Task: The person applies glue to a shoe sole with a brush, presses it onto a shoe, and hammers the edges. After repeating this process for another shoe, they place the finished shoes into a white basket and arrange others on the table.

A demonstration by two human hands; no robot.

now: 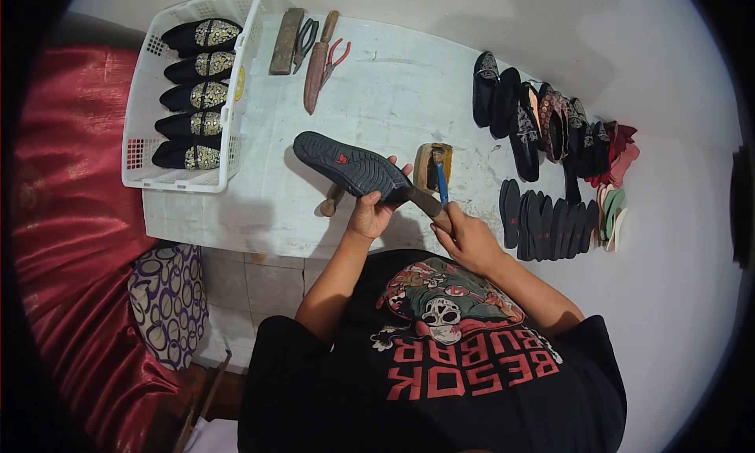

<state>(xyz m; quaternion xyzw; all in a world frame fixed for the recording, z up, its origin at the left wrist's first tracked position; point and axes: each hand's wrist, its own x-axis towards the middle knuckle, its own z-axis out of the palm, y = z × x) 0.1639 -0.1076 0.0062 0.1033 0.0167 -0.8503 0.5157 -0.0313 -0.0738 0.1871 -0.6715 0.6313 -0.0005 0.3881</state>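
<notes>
My left hand (373, 212) holds a black shoe (334, 160) with its ribbed sole turned up and the toe pointing to the far left. A small red mark shows on the sole. My right hand (469, 237) is closed around a tool that looks like a knife (427, 204), its broad flat part reaching the shoe's heel edge. Its tip is hidden against the dark heel. Just beyond my right hand, a blue-handled brush (442, 184) rests in a yellowish container (425, 156). Partly under the shoe lies a wooden-handled tool (329, 207), its other end hidden.
A white basket (231, 158) at the left holds several black patterned shoes (197, 125). Pliers (305, 46), red-handled pincers (336, 62), a brown-bladed tool (317, 71) and a block (286, 42) lie at the back. Shoes (525, 134) and black soles (543, 225) line the right side.
</notes>
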